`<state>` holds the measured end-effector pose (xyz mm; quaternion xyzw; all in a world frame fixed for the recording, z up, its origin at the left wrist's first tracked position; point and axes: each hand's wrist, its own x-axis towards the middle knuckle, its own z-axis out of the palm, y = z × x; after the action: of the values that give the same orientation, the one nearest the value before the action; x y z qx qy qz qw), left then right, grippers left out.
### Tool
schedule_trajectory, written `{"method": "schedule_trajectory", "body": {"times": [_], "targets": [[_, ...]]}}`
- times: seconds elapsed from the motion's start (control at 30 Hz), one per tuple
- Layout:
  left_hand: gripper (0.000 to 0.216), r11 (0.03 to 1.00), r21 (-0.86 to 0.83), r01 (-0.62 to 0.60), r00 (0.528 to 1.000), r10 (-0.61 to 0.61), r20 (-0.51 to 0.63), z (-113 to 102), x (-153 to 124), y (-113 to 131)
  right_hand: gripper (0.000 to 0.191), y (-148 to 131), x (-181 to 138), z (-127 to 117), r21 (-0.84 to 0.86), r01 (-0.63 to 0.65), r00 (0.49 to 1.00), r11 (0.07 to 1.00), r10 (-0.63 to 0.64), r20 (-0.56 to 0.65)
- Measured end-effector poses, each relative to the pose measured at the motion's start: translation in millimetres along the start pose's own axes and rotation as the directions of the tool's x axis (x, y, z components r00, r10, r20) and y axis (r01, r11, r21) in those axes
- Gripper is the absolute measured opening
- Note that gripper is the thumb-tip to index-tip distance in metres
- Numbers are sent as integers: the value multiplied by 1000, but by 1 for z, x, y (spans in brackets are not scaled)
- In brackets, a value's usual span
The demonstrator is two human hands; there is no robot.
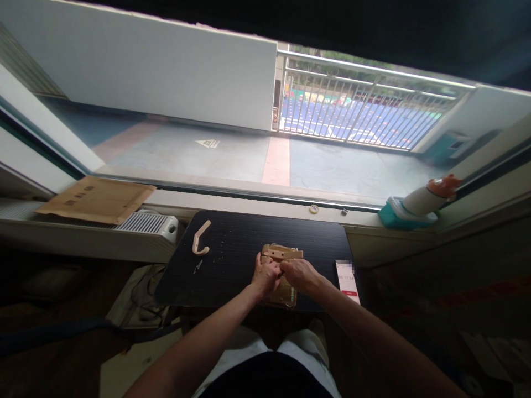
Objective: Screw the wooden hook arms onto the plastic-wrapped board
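A small black table point(232, 260) stands in front of me below a window. Both hands rest together on a light wooden piece point(282, 254) that lies on a brown packet point(286, 296) at the table's middle. My left hand point(265, 276) is closed with its fingers curled on the wood's near edge. My right hand point(299, 273) is also closed, pressed against the left; what its fingers pinch is hidden. A curved wooden hook point(201, 239) lies apart at the table's left, with small screws point(197, 266) just below it.
A white card with a red stripe point(347, 281) lies at the table's right edge. A cardboard sheet point(97, 199) rests on a white radiator point(147, 222) to the left. A teal base with a white and orange object point(415, 207) sits on the windowsill.
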<state>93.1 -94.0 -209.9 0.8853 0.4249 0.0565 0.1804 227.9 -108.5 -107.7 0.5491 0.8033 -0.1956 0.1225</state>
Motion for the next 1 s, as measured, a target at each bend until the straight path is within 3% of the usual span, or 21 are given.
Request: {"method": "schedule_trajectory", "body": {"times": [0.17, 0.4, 0.67, 0.8, 1.0], "targets": [[16, 1000, 3, 1, 1000, -1, -17, 2, 0, -1, 26, -1, -1, -3, -10, -44, 998, 999, 43, -53], [17, 1000, -10, 23, 1000, -23, -6, 2, 0, 0, 30, -2, -3, -14, -54, 97, 995, 994, -98, -19], [17, 1000, -14, 14, 1000, -14, -7, 1, -1, 0, 27, -2, 0, -8, -39, -22, 999, 999, 20, -51], [19, 1000, 0, 4, 1000, -4, -11, 1, 0, 0, 27, -4, -4, -14, -77, 46, 998, 996, -50, -40], [19, 999, -35, 37, 999, -37, -4, 4, 0, -1, 27, -7, 1, 2, -94, 73, 997, 993, -75, -14]]}}
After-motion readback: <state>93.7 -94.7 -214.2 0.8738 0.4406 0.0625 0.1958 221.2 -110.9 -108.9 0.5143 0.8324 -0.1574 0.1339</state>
